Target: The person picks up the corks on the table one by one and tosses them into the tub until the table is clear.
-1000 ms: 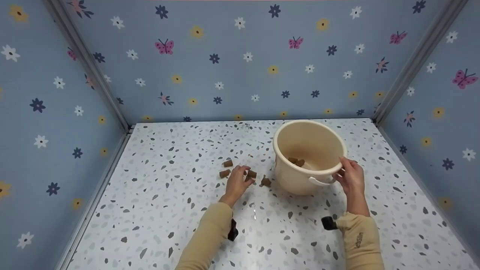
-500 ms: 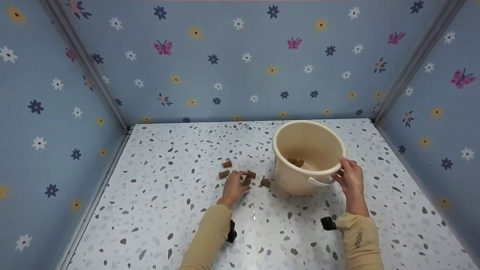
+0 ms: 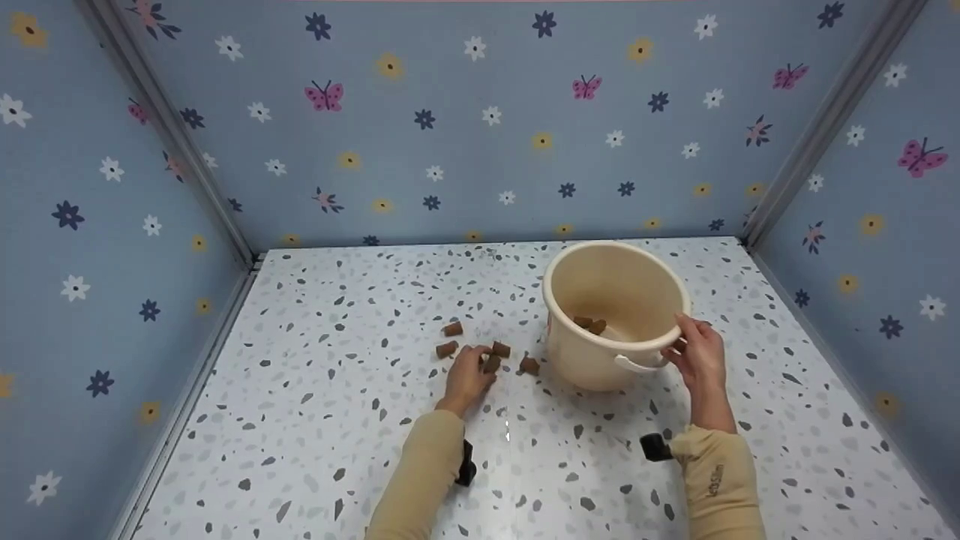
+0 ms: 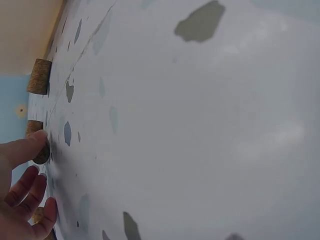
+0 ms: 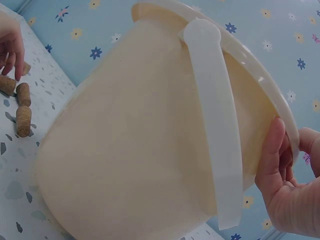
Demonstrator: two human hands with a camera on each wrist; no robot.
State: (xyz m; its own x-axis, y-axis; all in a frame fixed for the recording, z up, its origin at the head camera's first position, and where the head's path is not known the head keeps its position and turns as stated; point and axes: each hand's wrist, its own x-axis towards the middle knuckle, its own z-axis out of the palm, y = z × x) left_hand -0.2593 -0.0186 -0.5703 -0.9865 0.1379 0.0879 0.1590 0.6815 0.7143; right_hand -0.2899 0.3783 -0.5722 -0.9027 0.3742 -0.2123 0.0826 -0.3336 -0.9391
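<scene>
My left hand is low over the speckled table, thumb and fingertips spread on either side of a cork. In the left wrist view the thumb overlaps that cork, and the fingers bend below it with a gap. Another cork lies right beside it. My right hand grips the rim of a cream bucket, thumb on one side of the rim and fingers on the other. A couple of corks lie inside the bucket, which tilts toward me.
Two corks lie left of the left hand, and one cork is close to the bucket's left side. The bucket's white handle hangs down. Blue flowered panels enclose the table at the back and sides.
My left hand has shifted slightly back toward me, and its fingers have drawn in around the cork, which shows more clearly now. The right hand and bucket stay put.
</scene>
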